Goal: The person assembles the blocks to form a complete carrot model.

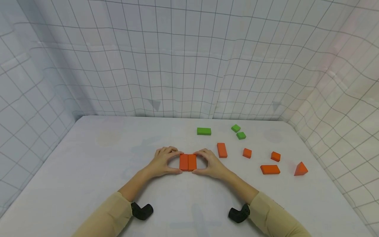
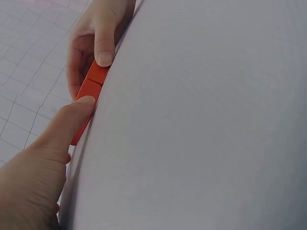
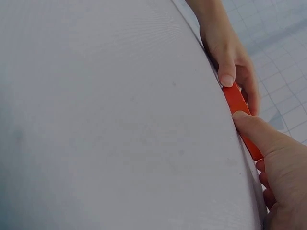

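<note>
Orange, two blocks, side by side and touching, centrally on the white table [image 1: 88, 184]: left block [image 1: 183, 162], right block [image 1: 192, 162]. Left hand [image 1: 162, 162]: thumb and fingers pinching the left block by its ends. Right hand [image 1: 214, 166]: same pinch, right block. To the right: far orange bar [image 1: 222, 150], two orange cubes [image 1: 247, 153], near orange bar [image 1: 270, 169], orange wedge [image 1: 301, 169]. Farther back: green bar [image 1: 204, 131], two green pieces [image 1: 236, 128].
</note>
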